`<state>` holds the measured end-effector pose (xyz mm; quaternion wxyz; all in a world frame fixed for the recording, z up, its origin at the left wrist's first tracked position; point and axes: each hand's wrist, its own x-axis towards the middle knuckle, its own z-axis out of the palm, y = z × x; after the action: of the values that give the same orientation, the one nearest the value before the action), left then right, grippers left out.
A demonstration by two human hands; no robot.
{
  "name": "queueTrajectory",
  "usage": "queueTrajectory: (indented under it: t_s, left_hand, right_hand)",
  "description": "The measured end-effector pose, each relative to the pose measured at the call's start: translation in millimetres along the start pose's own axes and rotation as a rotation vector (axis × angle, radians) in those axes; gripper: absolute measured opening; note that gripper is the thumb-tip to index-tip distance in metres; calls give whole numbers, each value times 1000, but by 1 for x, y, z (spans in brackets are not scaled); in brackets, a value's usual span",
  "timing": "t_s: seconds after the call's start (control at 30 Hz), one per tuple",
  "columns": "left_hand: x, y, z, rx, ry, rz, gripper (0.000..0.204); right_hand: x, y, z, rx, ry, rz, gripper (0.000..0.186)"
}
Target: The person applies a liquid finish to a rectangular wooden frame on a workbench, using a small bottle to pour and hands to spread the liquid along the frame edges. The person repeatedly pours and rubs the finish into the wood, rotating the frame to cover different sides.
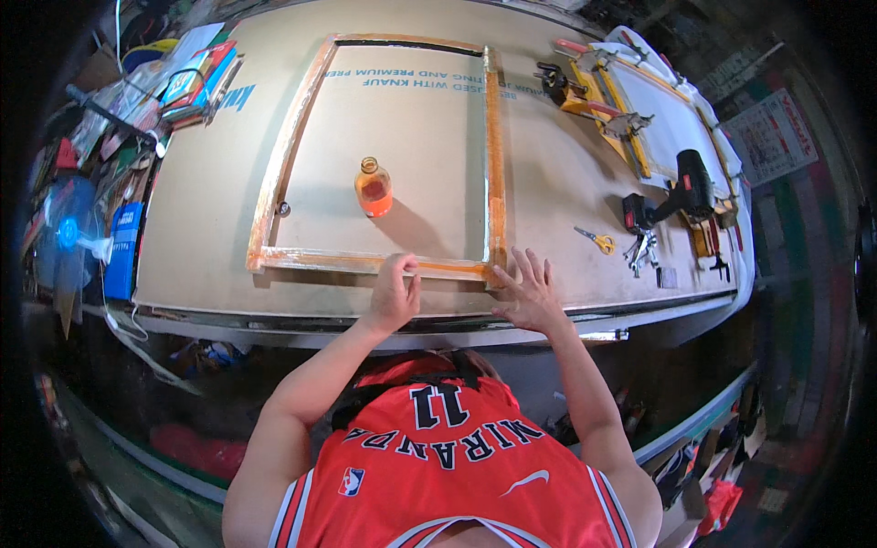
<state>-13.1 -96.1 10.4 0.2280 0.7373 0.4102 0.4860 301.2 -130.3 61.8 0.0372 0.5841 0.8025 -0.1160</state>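
Note:
A rectangular wooden frame [495, 164], orange-brown with pale shiny strips, lies flat on the board-topped table [201, 183]. My left hand [395, 294] is closed over the frame's near rail, its fingertips pressed together; whatever they pinch, if anything, is hidden. At the near right corner my right hand [532, 294] is spread out, its fingertips touching or close to the frame. Inside the frame stands an open clear bottle [374, 194] with orange liquid in it. A small dark round piece [283, 209] sits against the inner side of the left rail.
To the right lie yellow-handled scissors [598, 240], a black-and-red cordless drill [694, 187] and a metal tool [641, 253]. Beyond them, clamps [585, 96] rest by another white-faced frame [671, 128]. Books [199, 84] and clutter crowd the left edge, near a blue box [123, 248].

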Motion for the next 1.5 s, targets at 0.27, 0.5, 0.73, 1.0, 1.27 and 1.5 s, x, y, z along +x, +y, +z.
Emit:
queueTrajectory:
  t_s: [0.27,0.5,0.73,1.0,1.27,1.5]
  left_hand:
    - [-40,25,37,80,-25,-26,43]
    - [-52,26,38,115,39,-98,39]
    - [-56,33,38,138,74,-110,39]
    - [-64,26,31,191,81,-116,36]
    - [-69,17,16,185,104,-115,34]
    - [-66,27,33,122,87,-132,37]
  right_hand:
    - [9,10,0,-58,-33,-129,86]
    - [15,-5,5,-75,12,-183,96]
    - [28,-33,15,-19,102,-274,100]
    - [66,-84,23,-17,154,-357,96]
    - [43,-44,12,-56,51,-262,93]
    - [17,-9,1,-100,-2,-186,92]
